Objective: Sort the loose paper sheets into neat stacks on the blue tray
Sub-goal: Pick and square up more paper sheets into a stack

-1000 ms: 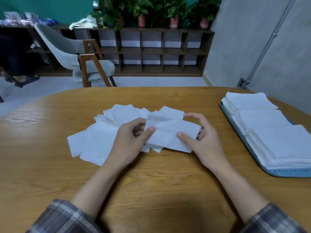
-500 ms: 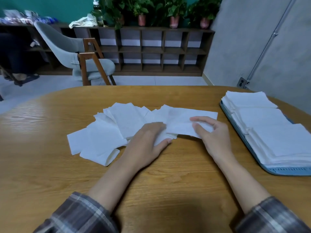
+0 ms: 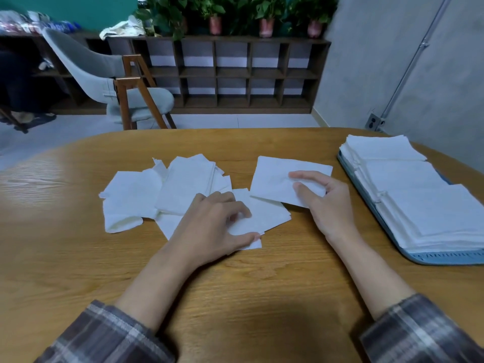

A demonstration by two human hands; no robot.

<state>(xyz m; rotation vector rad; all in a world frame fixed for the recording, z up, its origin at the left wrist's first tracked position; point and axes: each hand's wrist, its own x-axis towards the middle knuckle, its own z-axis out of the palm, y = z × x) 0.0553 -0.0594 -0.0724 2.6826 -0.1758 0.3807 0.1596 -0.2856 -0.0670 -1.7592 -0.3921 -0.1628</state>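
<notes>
A loose pile of white paper sheets (image 3: 162, 195) lies spread on the wooden table. My left hand (image 3: 217, 226) rests on the pile's near right part, thumb and fingers pinching a sheet (image 3: 262, 218). My right hand (image 3: 327, 203) grips one white sheet (image 3: 277, 179) by its right side, held just right of the pile. The blue tray (image 3: 445, 258) sits at the right edge of the table with three neat stacks of white sheets (image 3: 429, 205) in a row on it.
The oval wooden table (image 3: 235, 289) shows bare wood in front of my hands. Beyond it stand a grey chair (image 3: 117, 82) with wooden legs and a low dark shelf (image 3: 235, 74) with potted plants. A grey wall (image 3: 392, 61) rises to the right.
My right hand has pulled one sheet out of the pile and carried it to the right, toward the tray. My left hand has shifted right and down onto the pile.
</notes>
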